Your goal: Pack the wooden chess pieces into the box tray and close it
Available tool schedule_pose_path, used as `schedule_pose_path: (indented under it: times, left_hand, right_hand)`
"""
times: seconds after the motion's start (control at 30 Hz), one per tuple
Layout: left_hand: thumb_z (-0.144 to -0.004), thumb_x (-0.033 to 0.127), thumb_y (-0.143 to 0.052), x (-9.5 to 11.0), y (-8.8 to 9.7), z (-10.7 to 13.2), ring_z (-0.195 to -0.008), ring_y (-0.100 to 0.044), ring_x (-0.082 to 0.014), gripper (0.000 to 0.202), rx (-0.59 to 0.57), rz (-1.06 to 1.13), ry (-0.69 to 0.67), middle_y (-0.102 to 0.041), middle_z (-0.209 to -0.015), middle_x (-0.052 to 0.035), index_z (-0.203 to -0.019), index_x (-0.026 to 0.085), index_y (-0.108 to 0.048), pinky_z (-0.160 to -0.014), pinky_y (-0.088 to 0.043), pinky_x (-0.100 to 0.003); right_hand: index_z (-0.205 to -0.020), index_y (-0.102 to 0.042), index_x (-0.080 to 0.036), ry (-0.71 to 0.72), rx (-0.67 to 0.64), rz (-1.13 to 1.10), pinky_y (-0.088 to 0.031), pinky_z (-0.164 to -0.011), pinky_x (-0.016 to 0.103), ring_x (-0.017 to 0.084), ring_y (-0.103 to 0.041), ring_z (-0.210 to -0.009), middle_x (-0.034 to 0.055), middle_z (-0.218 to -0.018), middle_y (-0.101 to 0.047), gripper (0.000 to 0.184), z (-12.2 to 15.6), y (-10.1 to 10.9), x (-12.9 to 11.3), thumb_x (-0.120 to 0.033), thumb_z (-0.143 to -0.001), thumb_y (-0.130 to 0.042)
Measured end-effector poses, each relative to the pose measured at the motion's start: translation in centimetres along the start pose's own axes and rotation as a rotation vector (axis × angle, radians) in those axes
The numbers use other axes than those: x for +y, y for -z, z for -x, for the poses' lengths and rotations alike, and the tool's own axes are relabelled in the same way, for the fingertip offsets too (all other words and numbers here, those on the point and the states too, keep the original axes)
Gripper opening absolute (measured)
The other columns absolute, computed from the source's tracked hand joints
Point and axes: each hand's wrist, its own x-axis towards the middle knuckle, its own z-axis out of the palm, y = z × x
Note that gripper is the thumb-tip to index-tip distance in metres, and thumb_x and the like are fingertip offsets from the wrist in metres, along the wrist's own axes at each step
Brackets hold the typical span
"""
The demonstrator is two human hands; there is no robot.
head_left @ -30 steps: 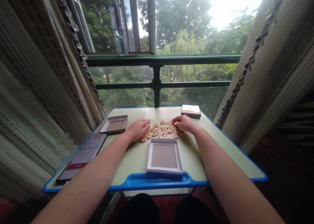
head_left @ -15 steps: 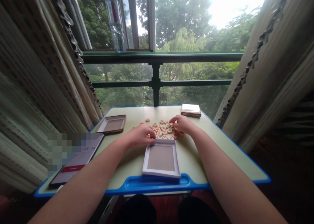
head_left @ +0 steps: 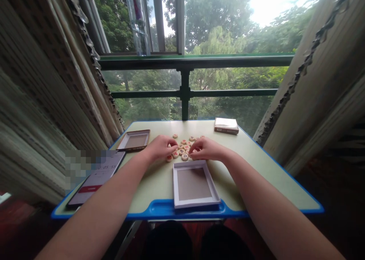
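Several round xiangqi pieces (head_left: 184, 156), pale with red or dark characters, lie loosely grouped on the pale table (head_left: 239, 176). My left hand (head_left: 162, 148) is at the left side of the group, its fingers loosely bent and apart, touching pieces there. From the right, my right hand (head_left: 208, 149) reaches in with curved, parted fingers over the pieces; some are hidden beneath it. Directly in front of the pieces, nearer me, lies a shallow white box tray (head_left: 176, 187) with a grey-brown bottom, overlapping the table's blue front groove.
A brown-edged box lid (head_left: 146, 140) lies at the back left. A small flat box (head_left: 226, 126) sits at the back right. The phone (head_left: 98, 178) showing a timer lies at the left edge. Beyond the table are a railing (head_left: 185, 94), a plastic bottle (head_left: 139, 28) and curtains.
My right hand has moved left and nearer over the pieces, and my left hand has shifted slightly away from the tray. The pieces are now grouped more narrowly between my hands. The camera view shifted slightly.
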Motion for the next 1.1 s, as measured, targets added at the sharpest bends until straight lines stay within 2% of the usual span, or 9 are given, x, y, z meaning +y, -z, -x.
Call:
schedule_pose_path:
  times: [0.1,0.23,0.37,0.47,0.63,0.8,0.93,1.1]
  left_hand:
    - [-0.074,0.030,-0.053,-1.1,-0.2,-0.1,-0.066,-0.057,-0.0144,0.023,0.046,-0.035,0.031,-0.069,-0.077,-0.0038,-0.081,0.016,-0.070,-0.060,-0.042,-0.024]
    - [-0.077,0.032,-0.051,-1.3,-0.2,-0.1,-0.063,-0.057,-0.0151,0.026,0.030,-0.060,0.084,-0.068,-0.071,-0.0045,-0.079,0.015,-0.069,-0.059,-0.042,-0.025]
    - [-0.080,0.027,-0.046,-1.4,0.0,-0.5,-0.070,-0.059,-0.0165,0.026,0.137,-0.102,0.109,-0.068,-0.077,-0.0057,-0.083,0.014,-0.068,-0.067,-0.045,-0.026]
    - [-0.078,0.016,-0.043,-1.9,0.0,-0.7,-0.082,-0.060,-0.0169,0.026,0.181,-0.105,0.151,-0.069,-0.089,-0.0064,-0.088,0.015,-0.068,-0.075,-0.045,-0.024]
    - [-0.071,0.005,-0.045,-2.9,0.2,-0.7,-0.085,-0.061,-0.0169,0.032,0.016,-0.091,0.254,-0.069,-0.093,-0.0060,-0.090,0.016,-0.069,-0.078,-0.046,-0.023]
    - [-0.060,-0.005,-0.042,-3.4,1.4,-0.4,-0.089,-0.061,-0.0174,0.050,0.005,-0.068,0.352,-0.067,-0.101,-0.0057,-0.097,0.017,-0.068,-0.075,-0.047,-0.023]
    - [-0.060,-0.004,-0.044,-3.9,1.8,-0.1,-0.083,-0.062,-0.0159,0.048,-0.094,0.087,0.383,-0.068,-0.099,-0.0068,-0.100,0.013,-0.065,-0.069,-0.049,-0.021]
    - [-0.061,0.001,-0.051,-4.2,2.3,0.1,-0.085,-0.062,-0.0181,0.043,-0.128,0.205,0.419,-0.067,-0.097,-0.0097,-0.102,0.010,-0.062,-0.067,-0.050,-0.022]
  right_hand:
    - [-0.073,-0.070,-0.016,0.011,-0.043,0.023,-0.033,-0.049,0.019,0.009,-0.046,-0.056,-0.0023,-0.060,-0.054,0.021,0.3,-0.3,-0.4,-0.034,-0.064,-0.063]
    - [-0.069,-0.068,-0.016,0.046,-0.049,0.020,-0.034,-0.052,0.020,0.010,-0.049,-0.059,-0.0015,-0.063,-0.057,0.017,0.2,-0.6,-0.4,-0.030,-0.066,-0.061]
    - [-0.074,-0.071,-0.015,0.093,0.060,0.054,-0.037,-0.059,0.022,0.012,-0.051,-0.063,0.0010,-0.066,-0.059,0.015,-0.4,-1.0,-0.1,-0.025,-0.070,-0.060]
    - [-0.079,-0.073,-0.017,0.188,0.169,0.103,-0.039,-0.068,0.025,0.014,-0.052,-0.069,0.0034,-0.071,-0.060,0.015,-0.8,-1.5,0.0,-0.020,-0.072,-0.060]
    - [-0.082,-0.074,-0.021,0.263,0.203,0.142,-0.038,-0.072,0.026,0.015,-0.051,-0.073,0.0044,-0.074,-0.060,0.016,-1.2,-2.2,0.0,-0.020,-0.076,-0.060]
    - [-0.082,-0.075,-0.022,0.224,0.155,0.221,-0.037,-0.076,0.028,0.016,-0.050,-0.076,0.0046,-0.075,-0.060,0.016,-1.3,-2.3,-0.1,-0.020,-0.075,-0.060]
    - [-0.084,-0.074,-0.021,0.199,0.120,0.179,-0.038,-0.076,0.029,0.017,-0.052,-0.079,0.0051,-0.078,-0.061,0.019,-0.8,-1.8,-0.7,-0.021,-0.076,-0.057]
    - [-0.080,-0.073,-0.021,0.192,-0.013,0.094,-0.041,-0.073,0.028,0.018,-0.054,-0.082,0.0044,-0.084,-0.061,0.017,0.0,-1.2,-1.7,-0.029,-0.068,-0.065]
